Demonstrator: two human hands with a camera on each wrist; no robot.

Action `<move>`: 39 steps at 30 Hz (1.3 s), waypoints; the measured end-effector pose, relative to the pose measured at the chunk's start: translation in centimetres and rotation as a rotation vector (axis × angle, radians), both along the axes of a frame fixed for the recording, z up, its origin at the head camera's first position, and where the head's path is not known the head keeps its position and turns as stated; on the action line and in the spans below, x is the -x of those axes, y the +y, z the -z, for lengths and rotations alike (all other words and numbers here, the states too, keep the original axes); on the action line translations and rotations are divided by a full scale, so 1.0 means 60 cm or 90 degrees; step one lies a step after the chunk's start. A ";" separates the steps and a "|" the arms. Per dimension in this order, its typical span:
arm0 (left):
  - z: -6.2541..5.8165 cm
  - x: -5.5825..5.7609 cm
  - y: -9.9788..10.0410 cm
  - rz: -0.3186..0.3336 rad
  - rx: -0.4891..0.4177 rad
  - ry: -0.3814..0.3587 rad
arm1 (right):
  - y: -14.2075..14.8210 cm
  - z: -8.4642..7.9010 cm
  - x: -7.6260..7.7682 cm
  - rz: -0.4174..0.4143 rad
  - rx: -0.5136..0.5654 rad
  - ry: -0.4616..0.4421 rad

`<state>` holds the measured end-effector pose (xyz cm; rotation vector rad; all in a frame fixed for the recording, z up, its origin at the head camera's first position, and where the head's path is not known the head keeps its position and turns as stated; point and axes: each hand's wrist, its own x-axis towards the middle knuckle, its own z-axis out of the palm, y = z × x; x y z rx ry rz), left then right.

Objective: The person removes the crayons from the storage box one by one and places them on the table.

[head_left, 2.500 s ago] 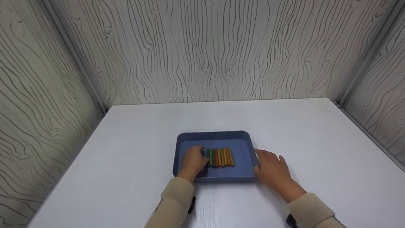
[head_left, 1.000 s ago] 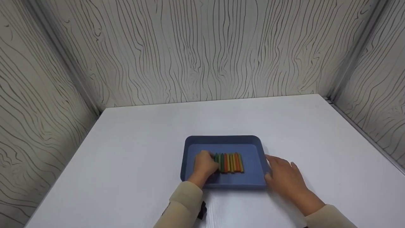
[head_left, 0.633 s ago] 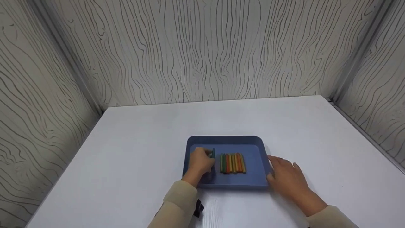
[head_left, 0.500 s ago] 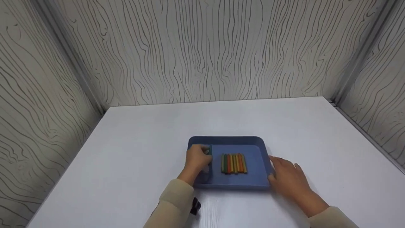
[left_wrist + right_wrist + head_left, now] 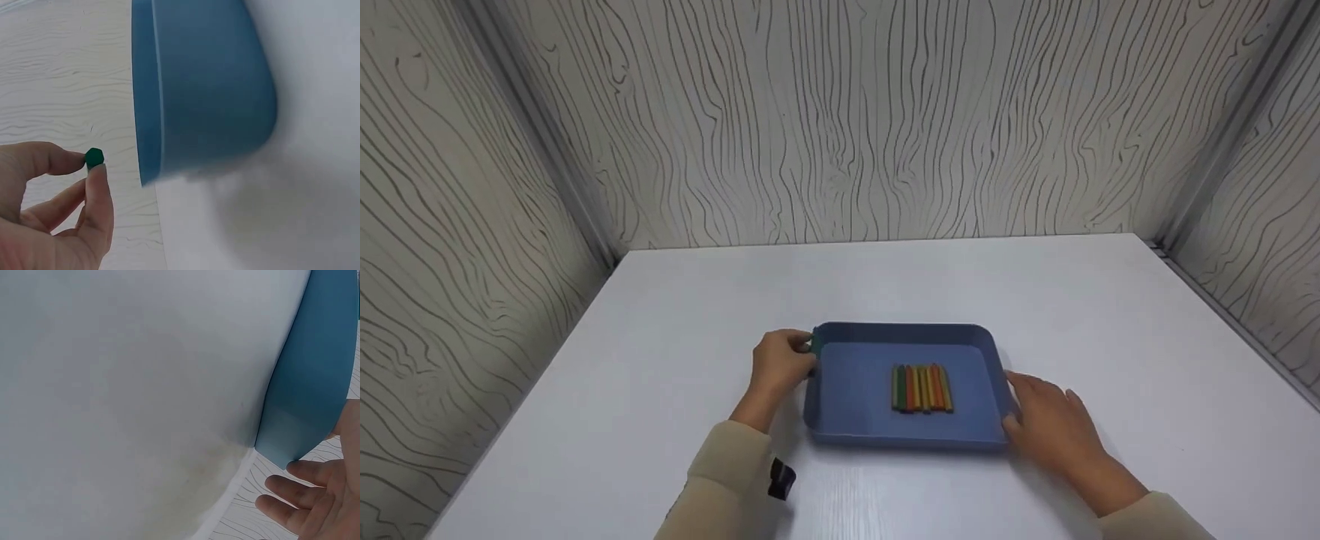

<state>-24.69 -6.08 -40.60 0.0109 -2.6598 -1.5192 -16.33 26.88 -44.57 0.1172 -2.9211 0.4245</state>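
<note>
A green crayon is pinched between the thumb and fingertips of my left hand. Its six-sided end faces the camera in the left wrist view. That hand is at the left rim of a shallow blue tray, with the crayon overlapping the rim in the head view. Several crayons, green, red, orange and yellow, lie side by side in the tray, right of its middle. Against the tray's right wall rests my right hand, fingers loosely extended; its thumb is partly hidden by the wall in the right wrist view.
The tray stands on a white table. Wood-patterned panels enclose the table at the back and both sides. A black wrist device shows beside the left sleeve.
My left hand has taken the dark green crayon from the left end of the row and carried it left to the tray's rim. The right hand has stayed at the right wall.
</note>
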 end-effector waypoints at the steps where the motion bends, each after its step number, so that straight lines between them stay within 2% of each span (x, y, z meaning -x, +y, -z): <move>1: 0.000 0.001 -0.005 -0.002 -0.007 -0.005 | 0.000 0.000 0.000 0.001 -0.001 -0.002; 7: 0.011 0.002 -0.033 -0.018 -0.029 -0.022 | 0.001 0.002 0.001 0.003 -0.008 -0.014; 13: 0.031 -0.001 -0.048 -0.017 -0.028 -0.028 | 0.002 0.001 -0.001 -0.001 -0.013 -0.005; 27: 0.056 -0.005 -0.042 -0.003 0.013 -0.102 | 0.000 0.001 -0.002 -0.005 -0.012 0.007; 39: 0.072 -0.008 -0.039 0.012 0.064 -0.106 | 0.000 0.001 -0.002 -0.005 -0.007 0.003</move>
